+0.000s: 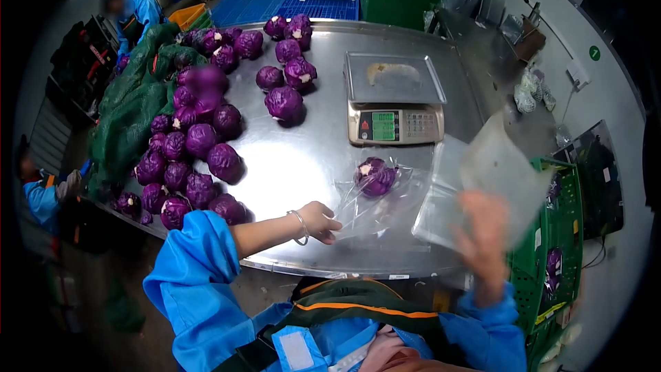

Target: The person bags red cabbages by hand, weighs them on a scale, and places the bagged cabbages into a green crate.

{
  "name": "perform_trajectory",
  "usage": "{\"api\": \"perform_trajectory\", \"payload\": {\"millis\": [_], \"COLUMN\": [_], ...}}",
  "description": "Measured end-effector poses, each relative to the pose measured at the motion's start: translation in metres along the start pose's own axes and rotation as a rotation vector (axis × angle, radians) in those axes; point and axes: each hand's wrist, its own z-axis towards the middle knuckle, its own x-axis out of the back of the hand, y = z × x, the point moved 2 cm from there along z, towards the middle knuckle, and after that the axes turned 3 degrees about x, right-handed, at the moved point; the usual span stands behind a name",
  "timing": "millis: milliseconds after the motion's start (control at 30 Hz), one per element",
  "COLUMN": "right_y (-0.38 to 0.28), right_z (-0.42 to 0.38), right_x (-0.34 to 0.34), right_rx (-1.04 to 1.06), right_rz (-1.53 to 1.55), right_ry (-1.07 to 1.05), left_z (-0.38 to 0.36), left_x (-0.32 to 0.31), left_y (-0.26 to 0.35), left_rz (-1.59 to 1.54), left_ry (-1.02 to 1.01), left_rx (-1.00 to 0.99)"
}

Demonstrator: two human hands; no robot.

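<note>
Low over the steel table, my left hand [319, 222], with a bangle at the wrist, has its fingers closed at the edge of a clear plastic bag [351, 215]. A purple cabbage [376, 178] lies in or under that film, just in front of the scale. To the right, my right hand [484, 234] is smeared by motion, its fingers at the lower edge of a blurred, raised plastic bag [506, 179]. Beneath this bag, a stack of flat clear bags [441, 200] rests on the table next to the scale.
A weighing scale [396, 124] with a lit display stands on the table [303, 155]. Many purple cabbages [202, 141] and a green net sack [127, 114] cover its left side. A green crate [551, 255] holds wrapped cabbage at right. Two people [144, 10] work at left.
</note>
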Motion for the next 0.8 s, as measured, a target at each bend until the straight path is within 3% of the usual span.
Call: {"api": "perform_trajectory", "payload": {"millis": [67, 100, 167, 233, 333, 467, 567, 600, 667, 767, 800], "right_y": [-0.014, -0.038, -0.041, -0.043, -0.04, -0.056, -0.047, -0.051, -0.049, -0.058, -0.062], "right_z": [0.002, 0.009, 0.005, 0.004, -0.014, -0.015, -0.023, -0.026, -0.029, -0.037, -0.042], "right_x": [-0.095, -0.119, -0.174, -0.187, -0.207, -0.201, -0.209, -0.193, -0.127, -0.102, -0.125], "right_rx": [0.382, 0.399, 0.311, 0.008, -0.201, -0.152, -0.093, -0.216, 0.051, 0.069, -0.081], "right_rz": [0.341, 0.375, 0.37, 0.538, 0.819, 0.649, 0.727, 0.903, 1.097, 1.098, 0.964], "right_ry": [-0.108, -0.179, -0.442, -0.723, -0.457, -0.323, -0.515, -0.684, -0.836, -0.677, -0.536], "left_z": [0.003, 0.001, -0.004, -0.005, -0.014, -0.019, -0.011, -0.013, -0.016, -0.018, -0.016], "left_x": [-0.002, -0.002, -0.001, -0.003, -0.002, -0.004, -0.004, -0.005, -0.006, -0.011, -0.013], "left_y": [-0.008, -0.007, -0.005, -0.013, -0.015, -0.017, -0.026, -0.026, -0.022, -0.029, -0.034], "left_rz": [0.018, 0.029, -0.018, -0.045, -0.126, -0.22, 0.003, 0.0, 0.01, 0.033, 0.034], "left_ry": [0.031, 0.059, 0.108, 0.099, 0.097, 0.101, 0.126, 0.106, 0.107, 0.078, 0.078], "left_rx": [0.014, -0.002, -0.056, -0.073, -0.083, -0.067, -0.114, -0.111, -0.124, -0.099, -0.107]}}
